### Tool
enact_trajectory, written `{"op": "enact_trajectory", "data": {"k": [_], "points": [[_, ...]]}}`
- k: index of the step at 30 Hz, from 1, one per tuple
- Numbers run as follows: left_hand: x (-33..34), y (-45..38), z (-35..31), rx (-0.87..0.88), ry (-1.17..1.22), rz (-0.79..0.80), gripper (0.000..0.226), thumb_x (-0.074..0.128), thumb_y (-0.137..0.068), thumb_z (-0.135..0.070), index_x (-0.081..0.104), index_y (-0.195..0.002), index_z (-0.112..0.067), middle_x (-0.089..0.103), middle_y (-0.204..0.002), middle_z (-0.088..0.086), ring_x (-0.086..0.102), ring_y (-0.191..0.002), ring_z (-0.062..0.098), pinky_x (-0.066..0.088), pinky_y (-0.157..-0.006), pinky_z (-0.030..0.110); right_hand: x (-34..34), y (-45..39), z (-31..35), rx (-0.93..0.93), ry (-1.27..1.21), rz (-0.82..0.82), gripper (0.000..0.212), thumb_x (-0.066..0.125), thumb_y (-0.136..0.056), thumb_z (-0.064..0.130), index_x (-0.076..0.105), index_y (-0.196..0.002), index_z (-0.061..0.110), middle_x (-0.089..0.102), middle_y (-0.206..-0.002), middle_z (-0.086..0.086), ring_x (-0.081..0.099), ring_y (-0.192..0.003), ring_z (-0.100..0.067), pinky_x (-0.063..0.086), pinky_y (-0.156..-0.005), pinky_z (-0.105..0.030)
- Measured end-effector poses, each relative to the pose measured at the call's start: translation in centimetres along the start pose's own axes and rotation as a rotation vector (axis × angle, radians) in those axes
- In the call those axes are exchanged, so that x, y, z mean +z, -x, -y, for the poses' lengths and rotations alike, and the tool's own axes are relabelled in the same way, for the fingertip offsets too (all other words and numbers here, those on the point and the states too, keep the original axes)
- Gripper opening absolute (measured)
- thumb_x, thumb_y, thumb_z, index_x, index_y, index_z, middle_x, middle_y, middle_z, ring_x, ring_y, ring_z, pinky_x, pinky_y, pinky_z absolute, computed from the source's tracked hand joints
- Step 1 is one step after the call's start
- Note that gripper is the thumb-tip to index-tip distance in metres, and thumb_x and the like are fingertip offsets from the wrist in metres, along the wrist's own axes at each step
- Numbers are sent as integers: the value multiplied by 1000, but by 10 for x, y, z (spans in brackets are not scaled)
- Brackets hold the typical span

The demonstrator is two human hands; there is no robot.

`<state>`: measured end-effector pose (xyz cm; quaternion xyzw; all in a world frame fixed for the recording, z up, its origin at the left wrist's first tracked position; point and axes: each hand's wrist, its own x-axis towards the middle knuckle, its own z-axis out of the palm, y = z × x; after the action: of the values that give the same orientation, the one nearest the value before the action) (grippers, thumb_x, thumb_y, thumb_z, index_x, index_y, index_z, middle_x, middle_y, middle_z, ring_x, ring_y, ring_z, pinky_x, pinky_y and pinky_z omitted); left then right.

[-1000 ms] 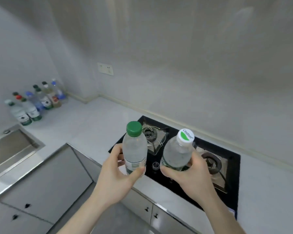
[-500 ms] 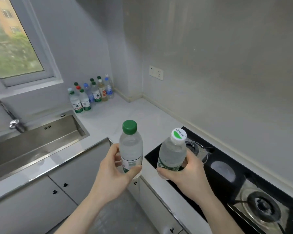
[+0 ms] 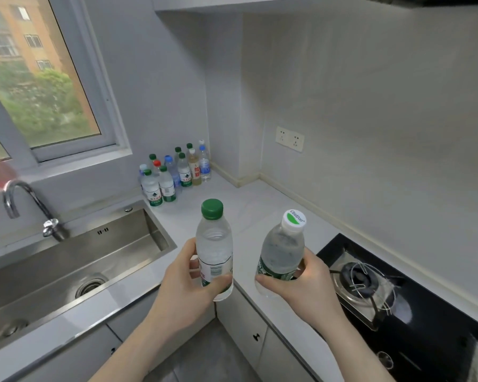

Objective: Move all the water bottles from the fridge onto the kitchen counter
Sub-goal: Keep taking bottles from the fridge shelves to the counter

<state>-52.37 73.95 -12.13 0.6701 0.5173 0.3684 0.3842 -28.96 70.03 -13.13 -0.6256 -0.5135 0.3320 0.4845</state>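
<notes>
White tabletop (image 3: 260,199) wrapped the corner, a bottle cluster (image 3: 174,172) standing above centre. Below it, the left hand (image 3: 185,288) curled its fingers round a green-capped bottle (image 3: 214,244); the right hand (image 3: 307,288) gripped a white-capped bottle (image 3: 283,252), both raised, forearms angling inward.

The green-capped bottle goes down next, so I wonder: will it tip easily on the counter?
Possibly: the green-capped bottle is tall and narrow. It looks full, so probably bottom-steady, fairly heavy. The left hand grips it upright.

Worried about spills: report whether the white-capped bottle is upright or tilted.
Tilted: the white-capped bottle, held by the right hand, leans right.
</notes>
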Motion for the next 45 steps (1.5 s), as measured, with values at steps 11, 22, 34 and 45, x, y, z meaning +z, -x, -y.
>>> {"op": "enact_trajectory", "data": {"k": [11,22,34,45], "points": [[-28,-74,41,-33,12,-23,60,86,-79,-27,53,-125,-46,71,-111,-25,66,-102,3,54,-84,23,49,-85,2,-3,14,87,55,98,-67,26,67,-109,42,72,-107,28,67,-102,6,55,-86,-19],[-39,-192,73,-126,-45,-134,55,87,-76,-25,57,-119,-43,72,-103,-24,65,-92,-1,50,-70,12,84,-220,-11,-41,22,209,50,99,-68,26,69,-107,38,75,-102,24,70,-97,1,57,-78,-15],[-46,-308,136,-300,8,-190,58,91,-71,-27,57,-110,-53,73,-103,-23,67,-96,-1,58,-77,24,129,-345,-30,11,111,291,53,97,-66,28,66,-109,38,74,-102,20,68,-95,5,56,-75,-14],[-54,-419,224,-361,-62,-113,73,93,-65,-37,55,-127,-41,69,-108,-19,66,-94,2,56,-79,28,195,-421,-68,148,251,239,50,92,-63,34,63,-104,32,74,-94,13,70,-86,-4,60,-80,-35]]}}
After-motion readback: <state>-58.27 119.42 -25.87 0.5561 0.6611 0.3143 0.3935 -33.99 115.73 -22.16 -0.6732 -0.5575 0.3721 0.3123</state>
